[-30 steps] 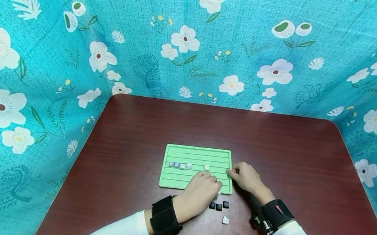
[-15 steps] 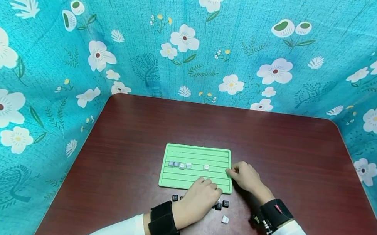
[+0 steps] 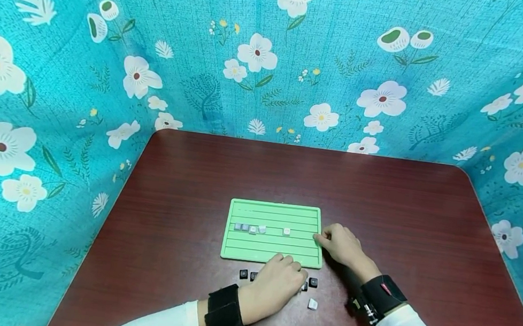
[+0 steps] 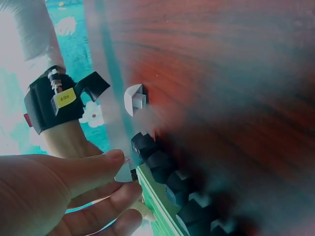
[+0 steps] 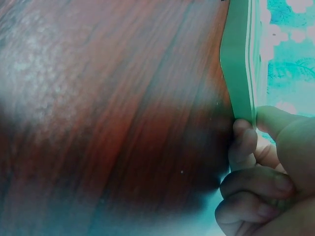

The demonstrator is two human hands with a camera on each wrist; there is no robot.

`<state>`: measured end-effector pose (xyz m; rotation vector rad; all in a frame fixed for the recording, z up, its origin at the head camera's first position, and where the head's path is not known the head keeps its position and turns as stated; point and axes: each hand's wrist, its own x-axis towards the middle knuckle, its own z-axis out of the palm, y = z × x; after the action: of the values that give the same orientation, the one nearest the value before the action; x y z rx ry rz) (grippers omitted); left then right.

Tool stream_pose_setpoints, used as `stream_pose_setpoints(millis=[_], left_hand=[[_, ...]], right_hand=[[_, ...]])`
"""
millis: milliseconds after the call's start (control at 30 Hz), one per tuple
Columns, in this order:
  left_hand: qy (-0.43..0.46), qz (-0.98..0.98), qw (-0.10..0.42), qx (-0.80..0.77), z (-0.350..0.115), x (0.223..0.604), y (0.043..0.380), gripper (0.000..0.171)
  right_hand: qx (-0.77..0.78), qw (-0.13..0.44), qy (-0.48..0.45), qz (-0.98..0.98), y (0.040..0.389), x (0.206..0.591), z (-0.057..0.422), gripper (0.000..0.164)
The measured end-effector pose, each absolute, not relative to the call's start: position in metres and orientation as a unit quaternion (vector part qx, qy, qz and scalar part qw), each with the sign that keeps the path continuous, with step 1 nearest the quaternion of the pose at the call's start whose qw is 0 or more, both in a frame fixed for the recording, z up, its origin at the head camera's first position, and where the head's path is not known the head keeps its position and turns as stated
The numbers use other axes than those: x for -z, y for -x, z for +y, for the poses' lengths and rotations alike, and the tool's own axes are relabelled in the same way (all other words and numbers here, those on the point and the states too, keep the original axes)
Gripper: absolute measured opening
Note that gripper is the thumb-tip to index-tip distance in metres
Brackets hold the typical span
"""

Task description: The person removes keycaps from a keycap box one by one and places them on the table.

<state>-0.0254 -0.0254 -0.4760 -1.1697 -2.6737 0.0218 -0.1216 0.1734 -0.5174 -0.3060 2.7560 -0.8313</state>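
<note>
My left hand is over the table just in front of the green ridged board. In the left wrist view its thumb and fingers pinch a small white keycap. My right hand holds the board's right edge, thumb on top and curled fingers at the side, as the right wrist view shows. On the board sits a row of pale keycaps, with a single white keycap apart to the right. Several black keycaps lie along the near side, some hidden by my left hand.
A loose white keycap lies on the table nearer to me, tipped on its side in the left wrist view. The dark red-brown table reaches back to a blue flowered cloth hanging behind and at both sides.
My left hand has drawn back toward me from the board's near part, uncovering black keycaps on its left and covering some on its right. My right hand stays at the board's edge.
</note>
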Motion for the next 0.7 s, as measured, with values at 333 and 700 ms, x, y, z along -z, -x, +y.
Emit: stream_pose_setpoints(millis=[333, 700], left_hand=[[0.416, -0.903, 0.105, -0.006, -0.0250, 0.4814, 0.0178, 0.005], [0.428, -0.898, 0.103, 0.000, -0.0252, 0.4836, 0.0151, 0.008]], right_hand=[[0.286, 0.127, 0.103, 0.944, 0.1214, 0.5168, 0.1733, 0.043], [0.286, 0.128, 0.103, 0.944, 0.1201, 0.5162, 0.1731, 0.043]])
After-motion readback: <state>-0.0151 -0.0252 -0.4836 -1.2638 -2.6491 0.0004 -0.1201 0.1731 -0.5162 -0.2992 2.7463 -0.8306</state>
